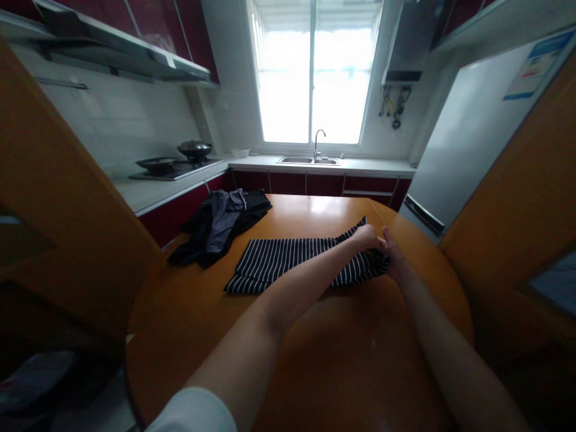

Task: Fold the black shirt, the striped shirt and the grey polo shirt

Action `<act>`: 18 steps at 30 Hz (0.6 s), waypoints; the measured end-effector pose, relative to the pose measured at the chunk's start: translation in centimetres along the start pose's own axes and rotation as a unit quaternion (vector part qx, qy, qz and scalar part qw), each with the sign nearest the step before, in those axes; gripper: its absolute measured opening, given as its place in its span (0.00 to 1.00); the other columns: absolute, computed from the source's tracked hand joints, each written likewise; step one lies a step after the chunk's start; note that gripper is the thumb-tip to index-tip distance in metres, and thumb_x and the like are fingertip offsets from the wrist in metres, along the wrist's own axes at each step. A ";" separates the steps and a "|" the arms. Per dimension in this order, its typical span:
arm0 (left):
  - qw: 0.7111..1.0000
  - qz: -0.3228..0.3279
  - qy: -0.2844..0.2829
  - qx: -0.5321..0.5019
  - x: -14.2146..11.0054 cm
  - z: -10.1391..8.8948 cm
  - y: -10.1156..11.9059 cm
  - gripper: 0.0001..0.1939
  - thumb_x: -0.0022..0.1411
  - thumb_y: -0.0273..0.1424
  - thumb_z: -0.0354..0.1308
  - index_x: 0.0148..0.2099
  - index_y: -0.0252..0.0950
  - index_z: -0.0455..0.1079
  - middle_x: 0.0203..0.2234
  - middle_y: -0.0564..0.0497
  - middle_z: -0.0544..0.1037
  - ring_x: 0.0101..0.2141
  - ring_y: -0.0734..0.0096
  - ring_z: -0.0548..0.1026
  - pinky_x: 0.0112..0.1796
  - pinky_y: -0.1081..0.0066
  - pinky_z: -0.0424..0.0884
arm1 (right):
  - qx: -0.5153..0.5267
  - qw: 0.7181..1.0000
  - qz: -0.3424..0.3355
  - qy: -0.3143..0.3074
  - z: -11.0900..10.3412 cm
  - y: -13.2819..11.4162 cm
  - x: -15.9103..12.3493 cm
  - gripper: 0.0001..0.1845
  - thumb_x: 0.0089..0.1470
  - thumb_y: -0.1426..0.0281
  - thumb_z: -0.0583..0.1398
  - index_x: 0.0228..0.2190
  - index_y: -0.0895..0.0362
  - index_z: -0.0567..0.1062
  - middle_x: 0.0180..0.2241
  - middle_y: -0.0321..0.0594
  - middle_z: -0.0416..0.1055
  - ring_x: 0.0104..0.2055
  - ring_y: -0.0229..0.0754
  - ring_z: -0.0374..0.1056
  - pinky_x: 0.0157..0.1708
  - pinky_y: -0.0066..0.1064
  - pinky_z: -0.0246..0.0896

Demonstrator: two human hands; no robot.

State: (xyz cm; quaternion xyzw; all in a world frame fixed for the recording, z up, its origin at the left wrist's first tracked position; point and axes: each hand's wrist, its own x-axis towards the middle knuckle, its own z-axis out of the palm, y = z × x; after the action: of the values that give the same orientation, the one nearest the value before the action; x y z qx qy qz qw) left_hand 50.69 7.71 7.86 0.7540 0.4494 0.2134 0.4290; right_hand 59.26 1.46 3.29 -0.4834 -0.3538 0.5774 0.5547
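A black garment with white stripes [288, 258] lies folded in a long band across the wooden table [324, 348]. Its right end is lifted and bunched where both hands meet. My left hand [366, 237] reaches across to that end, its fingers closed on the cloth. Just to the right, my right hand [394, 253] grips the garment's end from the outer side, thumb pointing up. The fingertips of both hands are partly hidden. Farther left on the table, a loose pile of dark clothes [225, 222] in black and grey lies rumpled.
Beyond the table runs a counter with a sink [310, 160] under the window. On the left, a wok [194, 149] and a flat pan [156, 163] sit on the stove. A fridge [468, 132] stands at right. Wooden door panels flank the table.
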 end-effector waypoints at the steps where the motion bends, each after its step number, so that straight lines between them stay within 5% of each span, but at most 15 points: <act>1: 1.000 0.011 -0.017 0.004 0.1 1.1 0.0 0.23 0.67 0.36 0.60 0.60 0.32 0.66 0.53 0.41 0.72 0.48 0.57 0.75 0.47 0.55 0.75 | -0.006 1.000 0.010 0.001 -0.8 0.2 0.2 0.37 0.61 0.41 0.44 0.46 0.56 0.76 0.35 0.49 0.80 0.40 0.54 0.77 0.37 0.41 0.73; 5: 0.995 0.078 -0.046 0.043 -0.4 4.5 -0.7 0.40 0.59 0.25 0.60 0.71 0.26 0.50 0.59 0.34 0.70 0.58 0.51 0.69 0.58 0.60 0.65 | -0.054 0.997 0.021 0.045 -3.9 1.0 1.4 0.31 0.63 0.46 0.47 0.44 0.54 0.78 0.32 0.46 0.80 0.37 0.49 0.78 0.36 0.35 0.73; 8: 0.978 0.190 -0.015 0.082 -1.2 4.8 -2.3 0.39 0.60 0.22 0.55 0.71 0.25 0.50 0.64 0.36 0.64 0.65 0.58 0.60 0.63 0.67 0.57 | -0.084 0.993 0.028 0.076 -5.6 1.8 2.2 0.17 0.62 0.58 0.56 0.41 0.55 0.79 0.31 0.43 0.80 0.36 0.46 0.78 0.35 0.30 0.73; 11: 0.950 0.255 0.033 0.179 -1.6 1.8 -4.8 0.29 0.63 0.22 0.50 0.66 0.28 0.62 0.62 0.40 0.68 0.62 0.66 0.65 0.62 0.72 0.58 | -0.089 0.991 0.025 0.099 -6.4 2.5 3.0 0.09 0.54 0.70 0.65 0.38 0.58 0.80 0.32 0.43 0.81 0.36 0.45 0.77 0.36 0.29 0.73; 13: 0.945 0.216 0.048 0.241 -1.5 -1.3 -6.9 0.26 0.64 0.21 0.49 0.63 0.32 0.67 0.59 0.44 0.72 0.59 0.69 0.69 0.61 0.73 0.61 | -0.094 0.988 0.018 0.122 -6.6 2.8 3.4 0.11 0.49 0.75 0.67 0.38 0.59 0.80 0.33 0.44 0.81 0.36 0.44 0.77 0.37 0.29 0.73; 18: 0.941 0.128 0.097 0.299 -2.1 -6.7 -12.3 0.23 0.71 0.30 0.47 0.65 0.32 0.64 0.64 0.38 0.65 0.64 0.53 0.62 0.63 0.52 0.55 | -0.114 0.979 0.001 0.168 -6.5 2.9 4.4 0.19 0.42 0.80 0.70 0.40 0.60 0.80 0.32 0.45 0.81 0.34 0.45 0.77 0.36 0.34 0.75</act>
State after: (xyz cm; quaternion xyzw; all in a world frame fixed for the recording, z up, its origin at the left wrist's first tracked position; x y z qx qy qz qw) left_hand 38.77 11.79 1.30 0.8742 0.4317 0.1946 0.1072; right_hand 64.89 4.52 -2.03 -0.6339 -0.3185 0.4445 0.5470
